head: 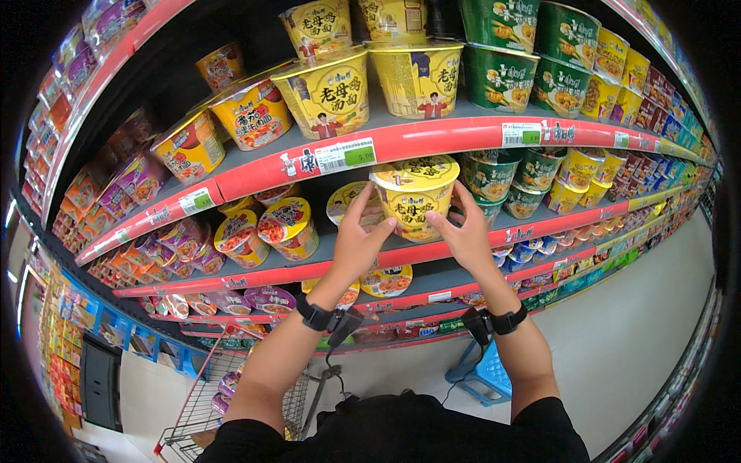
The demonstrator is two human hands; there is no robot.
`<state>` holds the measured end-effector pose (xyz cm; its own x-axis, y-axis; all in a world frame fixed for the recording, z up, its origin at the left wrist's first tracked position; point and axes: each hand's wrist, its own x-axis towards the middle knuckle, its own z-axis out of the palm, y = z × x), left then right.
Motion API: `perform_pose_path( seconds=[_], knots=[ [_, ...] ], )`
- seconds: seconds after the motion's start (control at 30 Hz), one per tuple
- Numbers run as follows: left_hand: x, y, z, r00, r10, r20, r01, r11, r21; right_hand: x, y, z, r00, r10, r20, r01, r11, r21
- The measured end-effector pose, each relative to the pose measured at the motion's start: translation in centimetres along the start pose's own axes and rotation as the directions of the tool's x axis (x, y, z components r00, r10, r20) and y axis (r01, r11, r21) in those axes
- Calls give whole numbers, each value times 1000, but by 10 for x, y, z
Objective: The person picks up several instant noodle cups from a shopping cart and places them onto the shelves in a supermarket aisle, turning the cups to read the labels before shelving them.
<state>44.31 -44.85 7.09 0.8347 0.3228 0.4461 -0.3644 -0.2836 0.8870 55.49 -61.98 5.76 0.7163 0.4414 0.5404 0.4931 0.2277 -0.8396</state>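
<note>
A yellow instant noodle cup (415, 199) is held upright between my two hands, in front of the second shelf. My left hand (365, 223) grips its left side, the thumb near the lower front. On the right side my right hand (460, 223) holds it, thumb on the front. Behind my left hand, another yellow-lidded cup (345, 202) stands on the same shelf. Further left are red and yellow noodle cups (288, 228); green noodle cups (490, 176) stand to the right. Larger yellow noodle tubs (330, 95) stand on the shelf above.
Red shelf edges (405, 139) with price tags run across above and below my hands. Bowls of noodles (386, 280) sit on a lower shelf. A wire shopping cart (200, 393) holding purple packs is at the lower left, and a blue plastic stool (486, 373) stands on the floor at right.
</note>
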Motion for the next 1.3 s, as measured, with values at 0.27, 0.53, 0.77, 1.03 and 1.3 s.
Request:
perform_pose_path(
  seconds=[0.27, 0.53, 0.77, 1.03, 1.3],
  knots=[
    [13, -19, 5, 990, -76, 119, 75, 997, 10, 13, 37, 13, 984, -48, -170, 18, 985, -172],
    [12, -19, 3, 977, -117, 181, 100, 990, 99, 11, 39, 24, 951, -134, -278, 47, 953, -298],
    [-82, 112, -23, 885, 141, 443, -4, 955, -297, -81, 32, 51, 998, -63, -16, 64, 996, 68],
    [-124, 189, -31, 587, 650, 483, -87, 644, -760, -210, 93, 84, 861, 427, 275, -459, 886, 61],
    [-136, 199, -81, 551, 732, 401, -168, 568, -806, -244, 100, 118, 817, 493, 299, -503, 863, -46]
  ],
)
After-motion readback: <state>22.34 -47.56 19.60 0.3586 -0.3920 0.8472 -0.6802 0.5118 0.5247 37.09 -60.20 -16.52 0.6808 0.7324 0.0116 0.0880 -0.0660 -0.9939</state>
